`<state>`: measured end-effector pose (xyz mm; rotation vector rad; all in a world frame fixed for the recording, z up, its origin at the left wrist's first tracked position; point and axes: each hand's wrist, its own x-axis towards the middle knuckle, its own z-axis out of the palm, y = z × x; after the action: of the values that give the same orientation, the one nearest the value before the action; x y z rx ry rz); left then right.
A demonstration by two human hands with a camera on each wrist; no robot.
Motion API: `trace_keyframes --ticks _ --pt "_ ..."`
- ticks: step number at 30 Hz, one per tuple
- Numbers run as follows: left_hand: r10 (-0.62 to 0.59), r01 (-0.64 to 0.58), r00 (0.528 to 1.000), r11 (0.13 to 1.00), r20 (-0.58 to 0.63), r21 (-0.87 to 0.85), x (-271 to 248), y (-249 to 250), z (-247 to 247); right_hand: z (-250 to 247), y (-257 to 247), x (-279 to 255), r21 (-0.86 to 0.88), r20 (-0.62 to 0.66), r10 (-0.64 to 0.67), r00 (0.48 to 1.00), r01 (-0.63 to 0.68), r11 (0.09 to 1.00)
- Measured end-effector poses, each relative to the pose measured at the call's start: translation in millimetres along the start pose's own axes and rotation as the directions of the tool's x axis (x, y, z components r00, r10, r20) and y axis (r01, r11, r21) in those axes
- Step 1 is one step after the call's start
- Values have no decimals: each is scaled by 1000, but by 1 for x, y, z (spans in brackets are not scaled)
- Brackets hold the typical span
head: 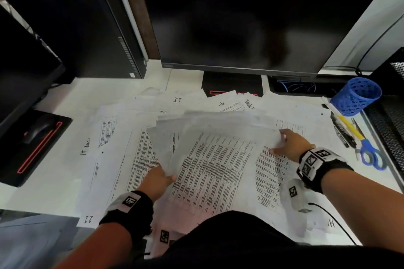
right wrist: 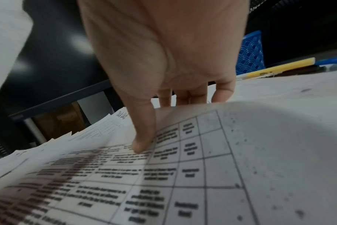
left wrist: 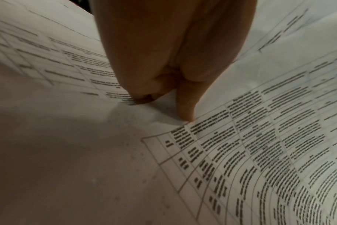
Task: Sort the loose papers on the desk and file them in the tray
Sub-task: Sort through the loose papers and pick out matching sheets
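A fanned stack of printed papers (head: 214, 144) is being pinched at its near-left corner by the left hand (head: 158, 181) and at its right edge by the right hand (head: 290, 144).

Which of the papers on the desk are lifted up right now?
The fanned bundle of sheets at the desk's centre: the left hand grips its near corner and the right hand its far edge. The other papers lie flat.
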<state>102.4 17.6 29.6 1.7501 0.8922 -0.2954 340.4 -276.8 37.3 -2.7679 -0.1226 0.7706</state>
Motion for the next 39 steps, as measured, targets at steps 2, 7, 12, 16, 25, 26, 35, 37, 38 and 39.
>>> trace_keyframes --ticks 2,7,12,16,25,26,35,37,38,39 --pt "24 -24 1000 1000 7 5 -2 1 1 1 -2 -3 34 7 -14 1000 14 999" --pt "56 -54 998 994 23 -93 -6 -1 3 -4 1 -10 167 -106 -88 990 105 980" --pt "118 -116 993 985 7 -126 -7 1 6 -17 16 -11 362 -177 -40 983 103 927" --pt "127 -121 991 984 36 -132 -7 1 2 -37 27 -19 466 -258 2 966 123 876" --pt "115 -119 993 976 -29 -182 -7 8 1 -88 48 -25 577 -454 106 885 201 792" --pt "115 -127 991 974 -73 -189 -4 10 -2 -95 46 -27 582 -470 95 877 228 780" --pt "267 -304 937 941 -225 -151 -14 87 -30 -144 30 -37 538 -567 -48 822 414 735" --pt "314 -354 920 923 -235 -154 -18 105 -32 -149 23 -41 498 -562 -102 821 435 750" --pt "334 -374 912 915 -239 -148 -19 113 -33 -151 19 -44 482 -563 -128 817 450 751" --pt "359 -397 902 908 -242 -133 -20 120 -34 -153 15 -47 476 -571 -145 808 469 744"
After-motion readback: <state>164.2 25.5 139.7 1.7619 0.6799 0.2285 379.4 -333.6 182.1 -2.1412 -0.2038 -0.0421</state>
